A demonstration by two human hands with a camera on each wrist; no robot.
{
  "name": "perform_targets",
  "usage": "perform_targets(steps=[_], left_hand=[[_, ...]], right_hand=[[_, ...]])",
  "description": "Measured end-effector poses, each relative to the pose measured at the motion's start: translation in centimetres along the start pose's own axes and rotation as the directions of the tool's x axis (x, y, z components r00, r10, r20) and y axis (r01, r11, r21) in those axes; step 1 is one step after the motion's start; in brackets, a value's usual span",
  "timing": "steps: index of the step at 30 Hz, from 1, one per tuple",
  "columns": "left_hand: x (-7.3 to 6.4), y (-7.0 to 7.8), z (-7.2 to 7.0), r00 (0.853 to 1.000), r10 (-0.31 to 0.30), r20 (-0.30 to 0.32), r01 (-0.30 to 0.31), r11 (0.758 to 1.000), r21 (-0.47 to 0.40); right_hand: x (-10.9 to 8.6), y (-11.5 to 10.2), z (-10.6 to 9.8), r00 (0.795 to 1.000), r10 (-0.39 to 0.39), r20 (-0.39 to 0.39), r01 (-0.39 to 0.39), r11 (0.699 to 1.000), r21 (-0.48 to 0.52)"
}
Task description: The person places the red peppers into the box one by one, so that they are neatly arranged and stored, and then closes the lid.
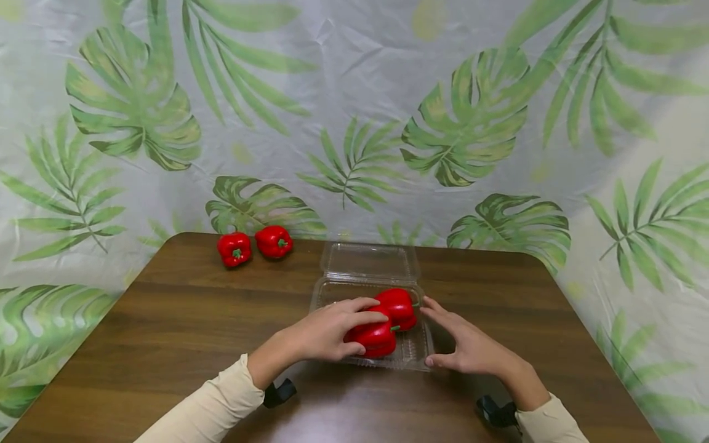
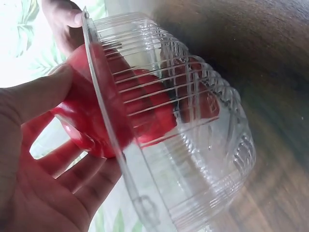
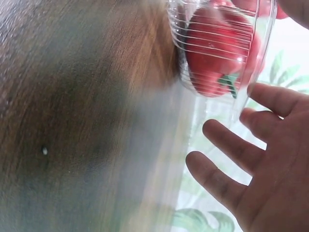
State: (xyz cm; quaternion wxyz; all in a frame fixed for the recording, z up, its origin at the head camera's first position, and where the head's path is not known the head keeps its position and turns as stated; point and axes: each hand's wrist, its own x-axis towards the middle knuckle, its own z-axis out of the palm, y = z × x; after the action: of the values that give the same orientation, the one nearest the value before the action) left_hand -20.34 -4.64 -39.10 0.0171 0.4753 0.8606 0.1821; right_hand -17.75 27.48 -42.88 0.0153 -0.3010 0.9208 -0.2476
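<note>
left hand (image 1: 335, 326): grip curled round the front pepper (image 1: 376, 339), thumb opposing fingers, presumably to stop it rolling; pepper sits partly below the rim of the clear tray (image 1: 412, 349), can't tell if it touches bottom; rear pepper (image 1: 396, 303) lies in the tray, just beyond; right hand (image 1: 464, 341): grip spread at the tray's right edge, likely a brace against sliding; lid (image 1: 370, 261) folded back, leaving tray accessible; third pepper (image 1: 232, 248), fourth pepper (image 1: 272, 240) at table's (image 1: 194, 326) far left, well apart
</note>
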Motion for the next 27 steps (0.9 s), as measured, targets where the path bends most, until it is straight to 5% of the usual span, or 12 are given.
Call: perform_targets(steps=[27], left_hand=[[2.3, 0.3, 2.4, 0.996, 0.082, -0.022, -0.082, 0.996, 0.023]], right_hand=[[0.3, 0.0, 0.4, 0.999, 0.022, 0.028, -0.024, 0.998, 0.058]])
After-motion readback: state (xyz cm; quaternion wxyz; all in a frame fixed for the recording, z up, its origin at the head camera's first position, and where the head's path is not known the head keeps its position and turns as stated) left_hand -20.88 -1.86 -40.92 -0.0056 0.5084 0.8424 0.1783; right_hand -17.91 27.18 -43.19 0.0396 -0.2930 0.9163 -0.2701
